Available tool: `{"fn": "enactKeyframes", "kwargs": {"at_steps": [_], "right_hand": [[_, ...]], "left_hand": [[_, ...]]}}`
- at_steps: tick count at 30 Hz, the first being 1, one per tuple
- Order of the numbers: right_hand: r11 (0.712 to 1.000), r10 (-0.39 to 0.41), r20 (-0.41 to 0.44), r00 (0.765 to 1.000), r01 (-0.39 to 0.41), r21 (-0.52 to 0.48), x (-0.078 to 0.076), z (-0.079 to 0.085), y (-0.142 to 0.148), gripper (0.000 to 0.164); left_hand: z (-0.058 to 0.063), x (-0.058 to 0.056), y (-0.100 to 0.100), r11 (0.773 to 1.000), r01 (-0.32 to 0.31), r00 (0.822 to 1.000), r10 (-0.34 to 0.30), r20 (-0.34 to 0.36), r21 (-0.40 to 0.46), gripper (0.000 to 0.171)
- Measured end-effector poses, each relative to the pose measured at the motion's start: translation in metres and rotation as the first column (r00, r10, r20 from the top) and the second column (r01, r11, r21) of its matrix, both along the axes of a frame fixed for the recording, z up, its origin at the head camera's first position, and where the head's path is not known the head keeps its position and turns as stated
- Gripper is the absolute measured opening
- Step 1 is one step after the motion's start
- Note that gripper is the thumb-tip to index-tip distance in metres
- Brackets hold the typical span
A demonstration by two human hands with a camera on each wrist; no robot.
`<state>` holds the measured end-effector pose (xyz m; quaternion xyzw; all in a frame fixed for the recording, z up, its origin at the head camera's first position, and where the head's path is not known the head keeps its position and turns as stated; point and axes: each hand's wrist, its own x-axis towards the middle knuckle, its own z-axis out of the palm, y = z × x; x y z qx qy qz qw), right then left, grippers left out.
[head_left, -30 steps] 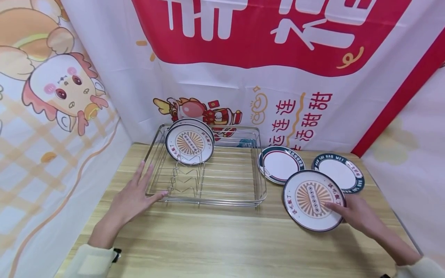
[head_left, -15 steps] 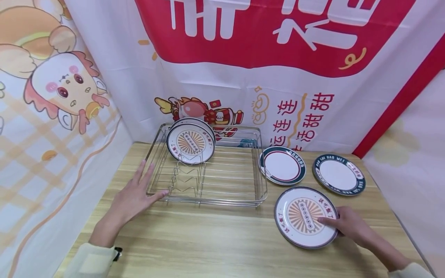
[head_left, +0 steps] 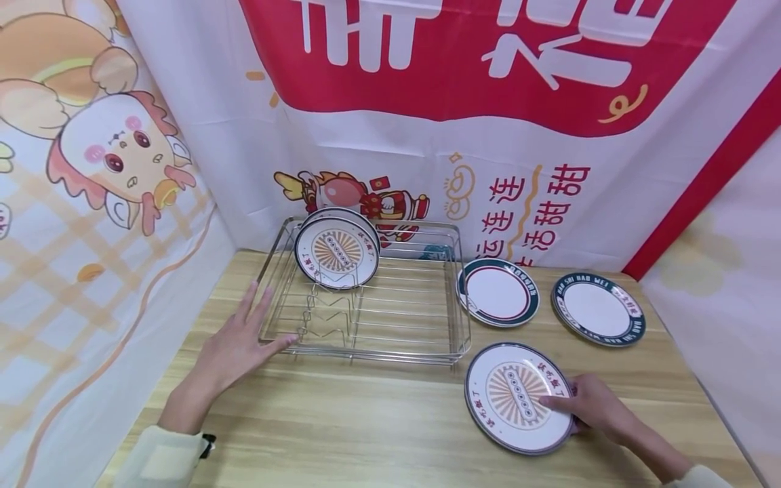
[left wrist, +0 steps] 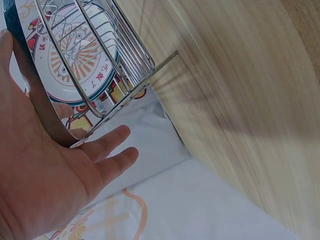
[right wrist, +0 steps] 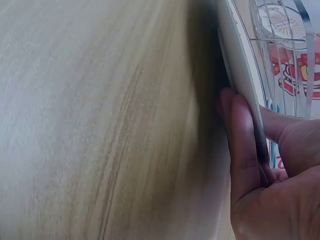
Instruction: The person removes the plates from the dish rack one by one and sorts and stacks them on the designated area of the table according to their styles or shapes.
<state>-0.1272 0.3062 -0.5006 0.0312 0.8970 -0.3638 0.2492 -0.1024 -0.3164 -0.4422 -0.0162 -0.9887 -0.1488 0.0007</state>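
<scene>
My right hand (head_left: 601, 408) pinches the rim of a white plate (head_left: 518, 398) with a dark edge and orange sunburst. Its thumb lies on the face; in the right wrist view the fingers (right wrist: 243, 145) are underneath. My left hand (head_left: 232, 349) rests with spread, fairly straight fingers at the front left corner of a wire dish rack (head_left: 403, 352). The left wrist view has that hand (left wrist: 55, 185) against the rack's metal band (left wrist: 42, 110). Two plates lean upright at the rack's back left, the front one a matching sunburst plate (head_left: 337, 252) that partly hides the other.
Right of the rack, a green-rimmed plate (head_left: 497, 293) with a red inner ring lies close to the rack's side. Another green-rimmed plate (head_left: 598, 309) with lettering lies farther right. A printed cloth (head_left: 390, 156) hangs behind the wooden table (head_left: 366, 427).
My right hand has carried the sunburst plate left and towards the front edge, away from the lettered plate it overlapped. The left hand has stayed at the rack.
</scene>
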Motion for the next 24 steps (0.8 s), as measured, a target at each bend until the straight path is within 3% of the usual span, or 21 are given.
{"fn": "enactKeyframes", "kwargs": {"at_steps": [7, 15, 20, 24], "right_hand": [[0.999, -0.001, -0.024, 1.000, 0.002, 0.051, 0.000, -0.003, -0.001, 0.039], [0.984, 0.018, 0.004, 1.000, -0.018, 0.178, -0.003, -0.002, 0.000, 0.048], [0.952, 0.111, 0.002, 0.994, -0.107, 0.287, -0.008, 0.007, -0.001, 0.056], [0.908, 0.202, 0.015, 0.979, -0.193, 0.371, -0.017, 0.027, -0.004, 0.056]], "left_hand": [[0.000, -0.001, 0.001, 1.000, 0.000, 1.000, 0.000, -0.002, -0.002, 0.108], [0.001, 0.001, 0.000, 1.000, 0.001, 1.000, -0.001, -0.010, 0.000, 0.109], [-0.001, 0.001, -0.001, 1.000, -0.004, 1.000, 0.004, -0.010, 0.000, 0.109], [-0.001, 0.000, -0.001, 1.000, 0.000, 1.000, 0.000, -0.009, 0.005, 0.109]]}}
